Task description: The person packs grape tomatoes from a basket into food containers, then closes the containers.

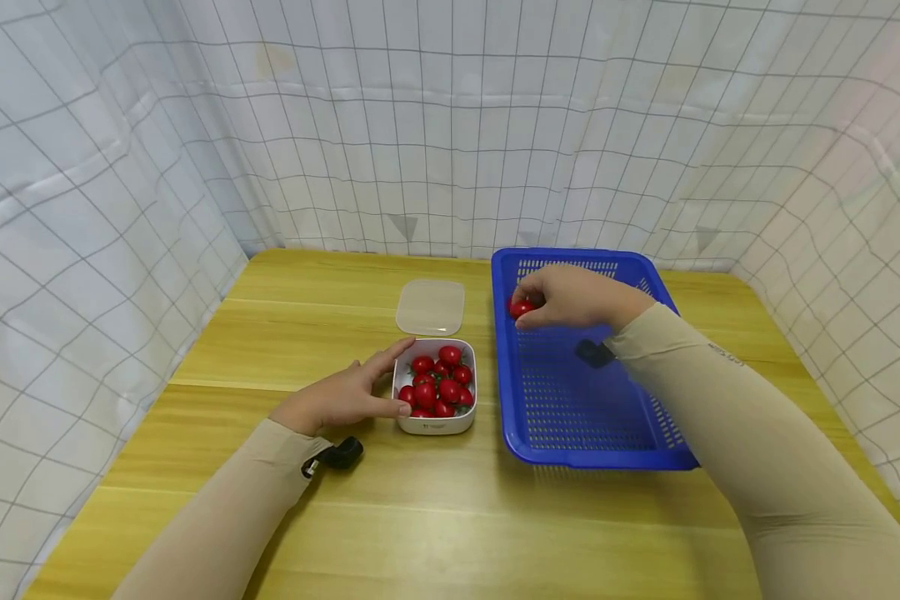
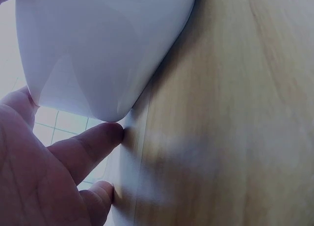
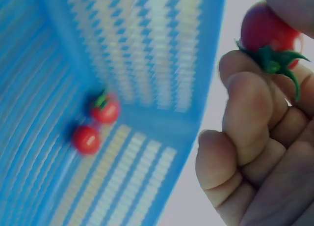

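In the head view my right hand point(image 1: 570, 296) is over the left side of the blue basket point(image 1: 501, 375), pinching a red tomato point(image 3: 270, 32) between thumb and fingers. Its green stem cap faces the palm in the right wrist view. Two more small tomatoes point(image 3: 88, 139) lie inside the basket by its wall. My left hand point(image 1: 345, 396) holds the left side of a white square container point(image 1: 437, 427), thumb at the front of the rim and fingers at the back corner. Several red tomatoes point(image 1: 425, 394) with green stems fill that container.
Behind the container, a translucent lid point(image 1: 431, 307) lies flat on the wooden table point(image 1: 420, 533). White gridded curtains point(image 1: 450, 142) enclose the table at the back and both sides. A black wrist camera point(image 1: 342, 453) sits below my left hand.
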`<move>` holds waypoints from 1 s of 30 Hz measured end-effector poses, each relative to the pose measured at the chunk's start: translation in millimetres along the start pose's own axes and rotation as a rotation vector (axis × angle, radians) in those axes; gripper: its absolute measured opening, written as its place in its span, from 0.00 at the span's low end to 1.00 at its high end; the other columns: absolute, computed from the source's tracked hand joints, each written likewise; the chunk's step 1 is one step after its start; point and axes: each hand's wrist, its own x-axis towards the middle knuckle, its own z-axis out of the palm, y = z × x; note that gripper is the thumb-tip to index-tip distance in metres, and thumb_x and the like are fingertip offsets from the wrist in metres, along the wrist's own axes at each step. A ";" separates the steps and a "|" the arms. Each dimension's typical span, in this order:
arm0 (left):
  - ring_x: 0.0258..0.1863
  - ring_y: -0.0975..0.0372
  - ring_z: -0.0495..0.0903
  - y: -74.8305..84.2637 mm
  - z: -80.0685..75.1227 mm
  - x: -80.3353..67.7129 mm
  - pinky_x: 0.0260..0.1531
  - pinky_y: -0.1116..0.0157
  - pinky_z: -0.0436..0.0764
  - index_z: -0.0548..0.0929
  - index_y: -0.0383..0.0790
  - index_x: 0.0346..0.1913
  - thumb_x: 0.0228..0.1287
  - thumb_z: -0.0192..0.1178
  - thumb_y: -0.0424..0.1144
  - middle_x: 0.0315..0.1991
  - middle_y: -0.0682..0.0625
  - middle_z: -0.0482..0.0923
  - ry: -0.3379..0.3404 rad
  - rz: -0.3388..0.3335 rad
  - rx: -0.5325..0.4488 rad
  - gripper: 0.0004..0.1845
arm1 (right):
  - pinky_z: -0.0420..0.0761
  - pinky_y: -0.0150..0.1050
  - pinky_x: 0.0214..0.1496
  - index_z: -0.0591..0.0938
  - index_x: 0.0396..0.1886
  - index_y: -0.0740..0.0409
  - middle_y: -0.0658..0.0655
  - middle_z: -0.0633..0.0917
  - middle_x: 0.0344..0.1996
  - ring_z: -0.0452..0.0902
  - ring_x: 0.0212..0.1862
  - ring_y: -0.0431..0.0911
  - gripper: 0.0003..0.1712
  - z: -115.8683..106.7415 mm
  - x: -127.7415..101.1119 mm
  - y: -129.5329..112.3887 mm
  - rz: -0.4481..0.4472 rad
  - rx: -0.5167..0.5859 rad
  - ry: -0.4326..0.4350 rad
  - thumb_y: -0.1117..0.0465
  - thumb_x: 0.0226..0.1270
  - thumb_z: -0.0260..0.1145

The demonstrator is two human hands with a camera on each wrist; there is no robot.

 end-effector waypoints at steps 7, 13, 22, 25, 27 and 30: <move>0.86 0.43 0.41 -0.6 -0.3 -0.3 0.79 0.33 0.27 0.45 0.62 0.87 0.64 0.71 0.57 0.86 0.45 0.50 -0.002 0.004 -0.011 0.57 | 0.80 0.38 0.44 0.87 0.42 0.48 0.46 0.85 0.33 0.78 0.37 0.41 0.07 15.6 9.8 -38.8 -0.125 -0.075 -0.037 0.52 0.70 0.73; 0.86 0.42 0.40 0.2 -0.6 -0.6 0.79 0.33 0.27 0.45 0.61 0.87 0.65 0.71 0.57 0.86 0.45 0.49 -0.005 0.003 -0.007 0.57 | 0.80 0.37 0.41 0.88 0.43 0.49 0.46 0.84 0.31 0.78 0.35 0.40 0.08 27.2 17.3 -59.7 -0.164 -0.101 -0.075 0.52 0.71 0.74; 0.86 0.40 0.38 0.0 0.4 -0.9 0.79 0.32 0.28 0.44 0.63 0.87 0.65 0.70 0.57 0.87 0.46 0.47 0.000 0.002 0.003 0.56 | 0.81 0.36 0.41 0.88 0.43 0.51 0.47 0.85 0.32 0.78 0.35 0.40 0.09 34.0 23.0 -72.2 -0.179 -0.137 -0.096 0.53 0.69 0.76; 0.86 0.40 0.38 -0.6 0.6 -0.7 0.79 0.32 0.28 0.44 0.63 0.87 0.66 0.70 0.58 0.87 0.46 0.48 0.002 0.011 0.008 0.56 | 0.81 0.35 0.42 0.88 0.44 0.52 0.47 0.86 0.33 0.79 0.35 0.40 0.11 35.5 24.3 -73.7 -0.176 -0.146 -0.102 0.53 0.69 0.76; 0.86 0.40 0.38 -1.1 0.7 -0.7 0.79 0.32 0.28 0.44 0.64 0.87 0.66 0.70 0.58 0.87 0.47 0.48 0.003 0.011 0.011 0.56 | 0.81 0.36 0.42 0.88 0.44 0.52 0.47 0.86 0.32 0.79 0.35 0.40 0.11 36.0 25.0 -74.5 -0.174 -0.154 -0.105 0.52 0.68 0.76; 0.86 0.40 0.39 -2.0 1.0 -0.9 0.79 0.32 0.28 0.44 0.64 0.86 0.66 0.70 0.58 0.87 0.47 0.47 0.004 0.008 0.012 0.56 | 0.80 0.36 0.42 0.88 0.43 0.51 0.47 0.86 0.31 0.78 0.35 0.41 0.11 36.8 26.3 -75.0 -0.179 -0.172 -0.117 0.52 0.68 0.77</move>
